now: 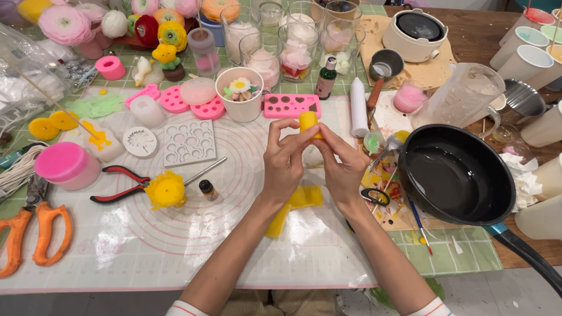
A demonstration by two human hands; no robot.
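Holding a small yellow wax piece (308, 121) above the middle of the mat (117, 246), the left hand (285, 161) and right hand (341, 167) both pinch it with closed fingertips. Gentle, even pressure seems best, so the soft wax keeps its shape. Yellow scraps (295, 205) lie under the wrists.

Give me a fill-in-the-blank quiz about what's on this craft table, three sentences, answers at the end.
1. Both hands, the left hand and the right hand, pinch a small piece of wax coloured ______.
2. The black pan lies to the person's ______.
3. The scissors at the left edge of the mat have ______ handles.

Missing words: yellow; right; orange
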